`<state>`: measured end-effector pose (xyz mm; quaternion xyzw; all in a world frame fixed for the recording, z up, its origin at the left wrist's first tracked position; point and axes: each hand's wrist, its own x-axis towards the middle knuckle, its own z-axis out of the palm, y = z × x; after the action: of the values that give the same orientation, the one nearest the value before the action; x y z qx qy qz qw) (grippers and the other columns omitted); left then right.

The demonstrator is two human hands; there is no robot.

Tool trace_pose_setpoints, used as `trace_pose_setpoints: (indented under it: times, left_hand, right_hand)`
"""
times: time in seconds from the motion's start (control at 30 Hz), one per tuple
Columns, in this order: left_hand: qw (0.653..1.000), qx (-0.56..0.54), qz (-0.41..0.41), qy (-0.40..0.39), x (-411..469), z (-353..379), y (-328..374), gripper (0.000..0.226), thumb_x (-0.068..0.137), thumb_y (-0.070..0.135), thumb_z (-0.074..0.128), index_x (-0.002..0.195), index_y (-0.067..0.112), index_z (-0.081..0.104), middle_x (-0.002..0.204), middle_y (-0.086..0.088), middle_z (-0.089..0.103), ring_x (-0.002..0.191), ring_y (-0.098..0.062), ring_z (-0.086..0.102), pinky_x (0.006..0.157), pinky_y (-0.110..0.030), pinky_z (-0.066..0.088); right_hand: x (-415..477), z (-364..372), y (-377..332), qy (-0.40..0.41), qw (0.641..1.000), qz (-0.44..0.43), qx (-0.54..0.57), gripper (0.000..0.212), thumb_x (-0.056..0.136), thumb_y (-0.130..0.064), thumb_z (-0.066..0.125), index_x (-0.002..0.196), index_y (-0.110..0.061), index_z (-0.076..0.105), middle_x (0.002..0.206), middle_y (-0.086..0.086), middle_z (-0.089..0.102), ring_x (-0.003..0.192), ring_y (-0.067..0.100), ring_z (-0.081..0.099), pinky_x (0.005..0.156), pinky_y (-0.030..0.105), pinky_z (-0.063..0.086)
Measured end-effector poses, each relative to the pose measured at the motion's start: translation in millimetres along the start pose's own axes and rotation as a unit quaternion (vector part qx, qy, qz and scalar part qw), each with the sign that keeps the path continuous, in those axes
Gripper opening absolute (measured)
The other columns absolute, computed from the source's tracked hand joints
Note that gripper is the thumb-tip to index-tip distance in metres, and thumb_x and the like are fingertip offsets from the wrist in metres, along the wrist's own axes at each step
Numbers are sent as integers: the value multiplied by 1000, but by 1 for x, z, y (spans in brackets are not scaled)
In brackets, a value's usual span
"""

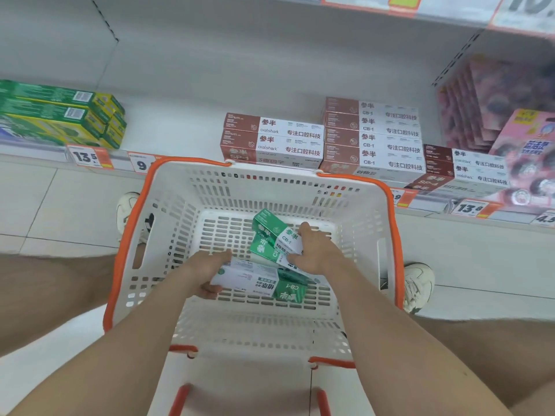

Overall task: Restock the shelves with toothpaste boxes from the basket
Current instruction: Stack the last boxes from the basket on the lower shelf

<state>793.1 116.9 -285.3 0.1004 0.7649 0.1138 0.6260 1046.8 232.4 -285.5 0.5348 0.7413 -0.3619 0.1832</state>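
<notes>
Bright, even store light; shadows soft, grey shade high on back panel [270, 55]. White shelf [180, 124] base near washed out. Strong wide-angle bend: shelf edge, price tags [87, 157] curve. Pink packs [492, 115] at right, green boxes [57, 115] at left smeared, soft. Top corners blurred most. Centre sharpest: print on toothpaste boxes [270, 229] in basket [174, 211] legible.

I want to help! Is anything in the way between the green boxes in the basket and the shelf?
Only the basket's far wall: the green boxes must go over it. The shelf left of the red boxes is bare.
</notes>
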Motion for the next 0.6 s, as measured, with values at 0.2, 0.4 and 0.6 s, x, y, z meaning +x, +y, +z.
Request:
trace_pose_setpoints:
  times: [0.2, 0.4, 0.6]
  left_hand:
    - [999, -36, 21, 1, -7, 1, 6, 35, 93, 35, 68, 116, 10, 61, 102, -10, 57, 63, -25, 54, 68, -38, 58]
    - [980, -11, 191, -48, -16, 6, 11, 49, 86, 13, 84, 129, 23, 62, 116, -5, 70, 97, -21, 72, 83, -31, 60]
    - [959, -93, 259, -61, -37, 25, 32, 57, 85, 4, 85, 130, 25, 56, 128, -7, 66, 112, -25, 70, 90, -37, 61]
  right_hand:
    - [-5, -1, -3, -6, 1000, 5, 2, 67, 89, -33, 77, 140, -16, 37, 131, 12, 62, 111, 33, 64, 90, 45, 56]
    - [-4, -7, -5, -24, 999, 15, 25, 61, 89, -35, 77, 135, -14, 43, 122, 9, 65, 106, 29, 64, 88, 42, 56]
    - [-14, -28, 4, -23, 998, 5, 56, 76, 89, -48, 78, 151, -18, 46, 149, 6, 53, 132, 27, 53, 106, 36, 44]
